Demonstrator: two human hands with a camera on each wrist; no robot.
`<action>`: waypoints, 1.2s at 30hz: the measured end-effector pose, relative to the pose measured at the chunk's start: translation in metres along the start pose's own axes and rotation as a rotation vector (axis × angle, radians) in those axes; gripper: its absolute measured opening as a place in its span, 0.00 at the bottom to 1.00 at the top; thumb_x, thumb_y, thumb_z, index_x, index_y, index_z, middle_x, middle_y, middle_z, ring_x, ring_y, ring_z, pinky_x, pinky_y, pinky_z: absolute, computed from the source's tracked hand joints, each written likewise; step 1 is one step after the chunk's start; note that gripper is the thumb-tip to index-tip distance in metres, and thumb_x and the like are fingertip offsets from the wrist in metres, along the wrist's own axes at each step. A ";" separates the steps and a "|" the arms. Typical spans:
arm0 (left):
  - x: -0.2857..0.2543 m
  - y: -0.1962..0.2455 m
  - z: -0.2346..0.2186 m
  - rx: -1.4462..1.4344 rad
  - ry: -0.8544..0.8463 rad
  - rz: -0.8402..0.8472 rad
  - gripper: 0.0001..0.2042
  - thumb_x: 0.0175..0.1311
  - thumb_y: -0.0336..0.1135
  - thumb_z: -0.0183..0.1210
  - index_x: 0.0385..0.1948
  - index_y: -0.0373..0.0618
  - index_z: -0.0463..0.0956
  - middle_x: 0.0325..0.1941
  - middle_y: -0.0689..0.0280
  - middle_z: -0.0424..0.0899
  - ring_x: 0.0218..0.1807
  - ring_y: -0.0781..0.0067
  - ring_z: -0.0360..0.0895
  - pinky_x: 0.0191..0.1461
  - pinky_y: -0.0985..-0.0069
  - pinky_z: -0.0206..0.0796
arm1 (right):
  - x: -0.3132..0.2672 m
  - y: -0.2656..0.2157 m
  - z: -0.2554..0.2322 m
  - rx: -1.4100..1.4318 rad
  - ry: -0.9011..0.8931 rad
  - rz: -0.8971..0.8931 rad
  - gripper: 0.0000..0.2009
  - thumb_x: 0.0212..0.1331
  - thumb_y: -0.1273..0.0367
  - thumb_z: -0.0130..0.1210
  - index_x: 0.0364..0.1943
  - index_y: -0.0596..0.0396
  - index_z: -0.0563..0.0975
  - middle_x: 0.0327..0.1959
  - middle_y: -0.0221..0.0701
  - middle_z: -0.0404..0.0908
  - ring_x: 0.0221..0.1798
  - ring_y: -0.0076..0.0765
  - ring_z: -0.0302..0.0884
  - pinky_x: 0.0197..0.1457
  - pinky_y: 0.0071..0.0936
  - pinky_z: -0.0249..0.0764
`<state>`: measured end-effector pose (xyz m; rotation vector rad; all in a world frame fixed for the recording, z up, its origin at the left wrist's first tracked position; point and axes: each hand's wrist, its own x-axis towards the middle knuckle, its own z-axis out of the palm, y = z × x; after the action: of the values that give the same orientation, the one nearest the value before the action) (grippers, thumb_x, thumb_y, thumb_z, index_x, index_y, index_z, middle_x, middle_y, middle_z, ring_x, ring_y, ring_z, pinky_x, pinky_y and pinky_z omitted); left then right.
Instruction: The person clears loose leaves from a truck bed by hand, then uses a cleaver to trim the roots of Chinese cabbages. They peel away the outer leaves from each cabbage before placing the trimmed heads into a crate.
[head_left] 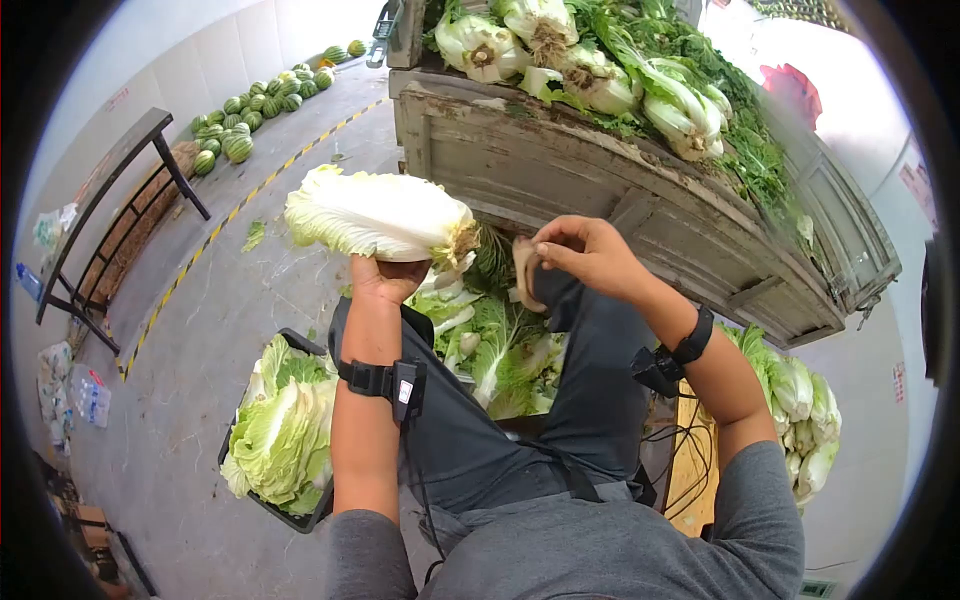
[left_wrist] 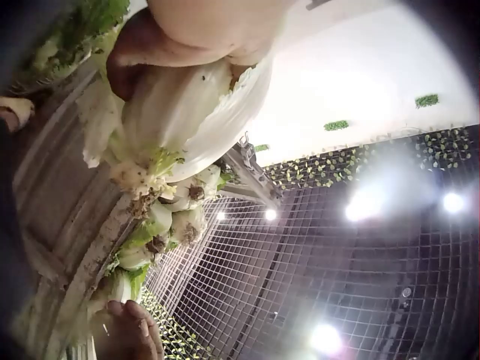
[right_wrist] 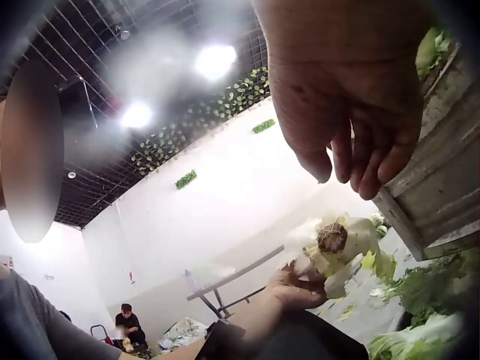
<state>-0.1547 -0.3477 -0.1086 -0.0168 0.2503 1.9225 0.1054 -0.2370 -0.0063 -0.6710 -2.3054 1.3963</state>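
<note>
A pale Chinese cabbage [head_left: 375, 215] lies on its side in the left hand [head_left: 388, 280], which grips it from below, root end toward the right. In the left wrist view the left hand's fingers [left_wrist: 135, 56] curl round the cabbage [left_wrist: 176, 120]. The right hand [head_left: 590, 255] hangs in the air to the right of the root end, apart from it, fingers loosely bent and holding nothing. From the right wrist view, the right hand [right_wrist: 352, 112] is above the cabbage's brown root end [right_wrist: 332, 237].
Loose leaves [head_left: 500, 350] lie between the legs. A black crate [head_left: 300, 522] with cabbage stands at left. A wooden cart [head_left: 620, 200] loaded with cabbages [head_left: 685, 115] is ahead; more cabbages [head_left: 800, 400] sit at right. Watermelons [head_left: 238, 148] and a bench [head_left: 95, 190] are farther left.
</note>
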 end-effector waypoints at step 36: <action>0.022 -0.044 -0.016 0.115 0.090 0.139 0.28 0.65 0.50 0.55 0.62 0.45 0.65 0.63 0.58 0.73 0.61 0.54 0.71 0.66 0.53 0.63 | 0.143 0.103 -0.002 0.663 -0.417 0.174 0.32 0.71 0.47 0.39 0.61 0.64 0.66 0.54 0.38 0.75 0.54 0.28 0.72 0.59 0.28 0.68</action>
<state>-0.1233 -0.3154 -0.1347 -0.0097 0.4316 2.0451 0.0104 -0.1131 -0.0883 -0.3961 -1.8698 2.4029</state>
